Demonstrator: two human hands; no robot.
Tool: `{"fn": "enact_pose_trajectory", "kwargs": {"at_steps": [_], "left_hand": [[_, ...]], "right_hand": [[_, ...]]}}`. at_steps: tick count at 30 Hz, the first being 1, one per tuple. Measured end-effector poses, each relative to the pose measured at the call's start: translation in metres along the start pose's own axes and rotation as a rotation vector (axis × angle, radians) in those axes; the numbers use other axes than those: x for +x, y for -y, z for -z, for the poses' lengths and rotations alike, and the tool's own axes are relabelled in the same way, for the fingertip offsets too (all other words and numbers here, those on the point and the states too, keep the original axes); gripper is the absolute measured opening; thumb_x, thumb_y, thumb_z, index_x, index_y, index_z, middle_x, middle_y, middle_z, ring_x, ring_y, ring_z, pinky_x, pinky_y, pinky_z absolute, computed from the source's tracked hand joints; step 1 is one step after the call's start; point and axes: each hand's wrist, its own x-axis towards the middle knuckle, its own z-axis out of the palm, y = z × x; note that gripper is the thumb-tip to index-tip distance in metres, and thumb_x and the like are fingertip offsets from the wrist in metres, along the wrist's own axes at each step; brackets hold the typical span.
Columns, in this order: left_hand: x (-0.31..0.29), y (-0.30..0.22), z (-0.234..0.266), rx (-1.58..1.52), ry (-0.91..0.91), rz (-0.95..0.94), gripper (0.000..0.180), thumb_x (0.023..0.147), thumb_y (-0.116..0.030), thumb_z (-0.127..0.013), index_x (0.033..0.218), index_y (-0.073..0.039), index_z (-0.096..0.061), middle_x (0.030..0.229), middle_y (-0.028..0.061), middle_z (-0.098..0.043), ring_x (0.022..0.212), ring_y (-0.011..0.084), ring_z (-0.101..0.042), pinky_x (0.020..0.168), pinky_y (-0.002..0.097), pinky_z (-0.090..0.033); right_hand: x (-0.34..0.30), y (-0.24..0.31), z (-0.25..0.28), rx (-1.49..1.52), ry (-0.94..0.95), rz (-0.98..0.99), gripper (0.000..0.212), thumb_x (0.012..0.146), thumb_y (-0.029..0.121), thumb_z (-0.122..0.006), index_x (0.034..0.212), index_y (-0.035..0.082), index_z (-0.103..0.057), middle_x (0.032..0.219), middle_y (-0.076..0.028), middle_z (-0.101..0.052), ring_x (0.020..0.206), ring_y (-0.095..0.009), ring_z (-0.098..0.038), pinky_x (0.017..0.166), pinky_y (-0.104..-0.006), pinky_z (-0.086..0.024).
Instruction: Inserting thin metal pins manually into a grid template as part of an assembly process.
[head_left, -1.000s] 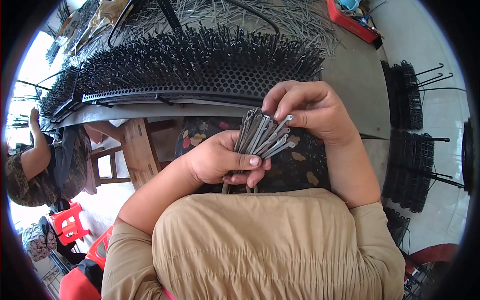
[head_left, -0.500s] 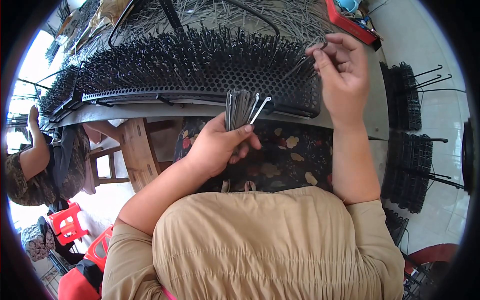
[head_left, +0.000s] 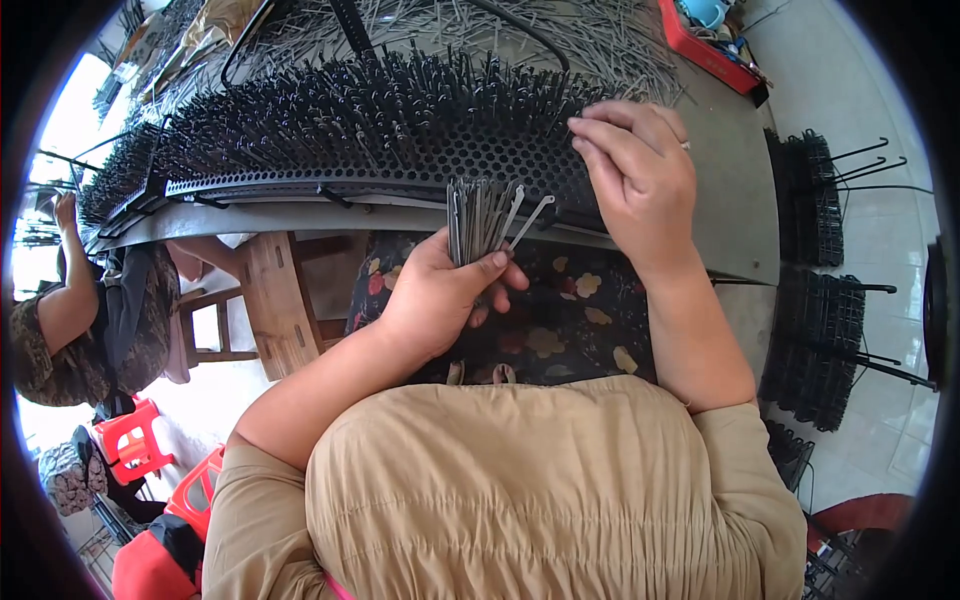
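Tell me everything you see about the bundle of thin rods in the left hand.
The bundle is a sheaf of thin, grey, metallic-looking rods, gripped low by the left hand, which hides their lower ends. Most are packed close together, roughly parallel, tips pointing away from the body; two with rounded ends fan out to the right.

The person wears a gathered, short-sleeved tan top (head_left: 560,480).

The slender metal strips (head_left: 478,222) are dull grey; the hooked rods (head_left: 320,115) are black, as is the rack (head_left: 500,160) with its honeycomb perforation. The shirt (head_left: 550,480) is plain khaki, the floral fabric (head_left: 560,312) black with red and pale-yellow blooms. The open tray (head_left: 712,60) is red, the wooden stool (head_left: 275,305) brown.
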Motion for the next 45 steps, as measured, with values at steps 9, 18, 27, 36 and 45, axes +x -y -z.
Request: {"fn": "enact_pose_trajectory", "kwargs": {"at_steps": [9,18,27,36,45], "left_hand": [[-0.004,-0.007,-0.005,-0.319,0.260,0.077,0.012,0.096,-0.010,-0.056,0.106,-0.004,-0.056,0.084,0.0096,-0.066,0.062,0.0114,-0.059,0.045,0.0213,-0.042],[0.004,0.001,-0.006,0.069,0.043,0.036,0.016,0.095,-0.009,-0.055,0.109,-0.002,-0.059,0.089,0.0064,-0.067,0.067,0.0102,-0.060,0.049,0.0219,-0.047],[0.004,0.002,-0.009,0.088,-0.036,0.013,0.012,0.095,-0.005,-0.054,0.107,0.000,-0.055,0.088,0.0100,-0.065,0.069,0.0148,-0.062,0.050,0.0245,-0.048],[0.006,0.002,-0.009,0.050,-0.081,0.014,0.010,0.096,-0.006,-0.054,0.106,-0.002,-0.054,0.086,0.0109,-0.065,0.067,0.0155,-0.063,0.050,0.0246,-0.047],[0.005,0.002,-0.009,0.052,-0.067,-0.010,0.014,0.096,-0.009,-0.056,0.107,-0.004,-0.052,0.086,0.0097,-0.068,0.065,0.0132,-0.064,0.048,0.0233,-0.048]], "right_hand": [[-0.024,0.033,0.018,1.217,0.350,-0.883,0.014,0.087,-0.003,-0.065,0.101,0.000,-0.064,0.091,-0.010,-0.070,0.082,-0.013,-0.067,0.067,-0.0214,-0.052],[-0.006,-0.007,0.015,0.231,-0.242,-0.197,0.021,0.084,-0.010,-0.067,0.101,-0.001,-0.058,0.088,-0.009,-0.068,0.078,-0.010,-0.064,0.070,-0.0218,-0.053],[-0.005,-0.012,0.004,0.166,-0.242,-0.179,0.019,0.082,-0.008,-0.071,0.097,-0.001,-0.062,0.086,-0.008,-0.069,0.077,-0.010,-0.065,0.070,-0.0223,-0.053],[0.000,-0.004,0.015,0.158,-0.252,-0.154,0.016,0.081,-0.006,-0.073,0.093,-0.001,-0.064,0.083,-0.007,-0.068,0.074,-0.010,-0.063,0.068,-0.0215,-0.051],[0.008,-0.009,0.008,0.094,-0.285,-0.170,0.020,0.073,-0.004,-0.076,0.087,0.006,-0.066,0.076,-0.003,-0.068,0.066,-0.018,-0.061,0.064,-0.0275,-0.048]]}}
